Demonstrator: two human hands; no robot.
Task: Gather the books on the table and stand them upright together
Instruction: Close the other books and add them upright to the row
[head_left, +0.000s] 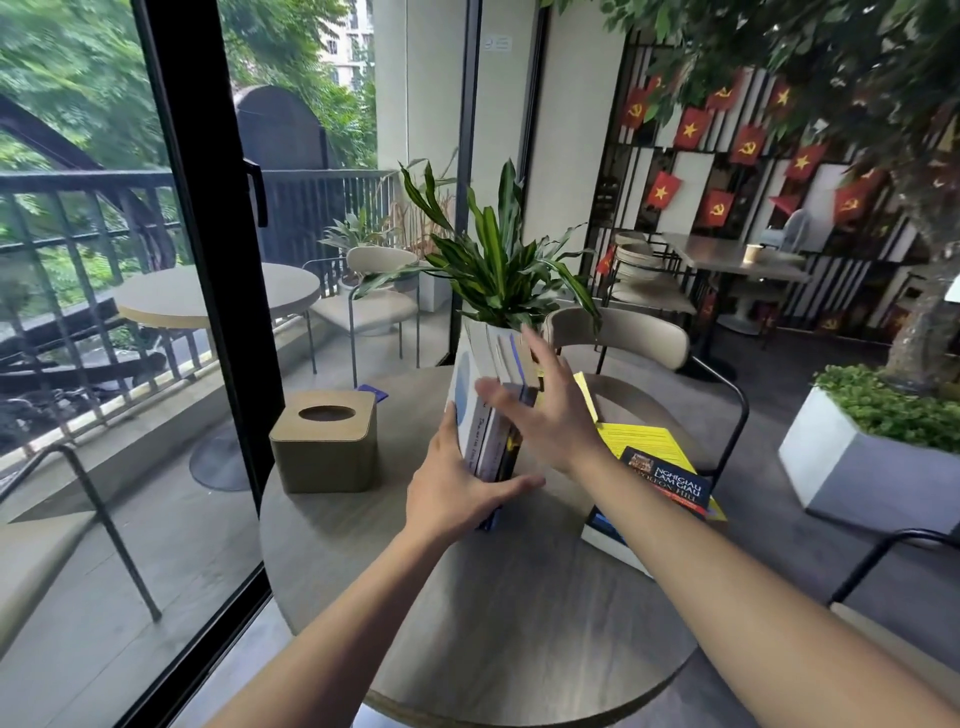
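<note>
Beside a tall glass sliding door, a round grey café table carries the work. At its centre a clutch of upright books stands spine-forward, leaning slightly. The left hand cups the foot of the clutch from the 7 o'clock side, thumb stretched under the front corner. The right hand hovers at the 3 o'clock side with fingers spread wide and blurred; I cannot tell whether the palm touches the covers. At 3 o'clock on the table a dark book titled NGHĨ GIÀU LÀM GIÀU lies flat, its near end hidden by the right forearm, with a yellow book partly under it. A tan tissue box with a round opening sits at 9 o'clock. At 12 o'clock a white pot holds a leafy plant, the pot mostly hidden behind the books. A small blue item peeks out beyond the box, too cut off to name.
</note>
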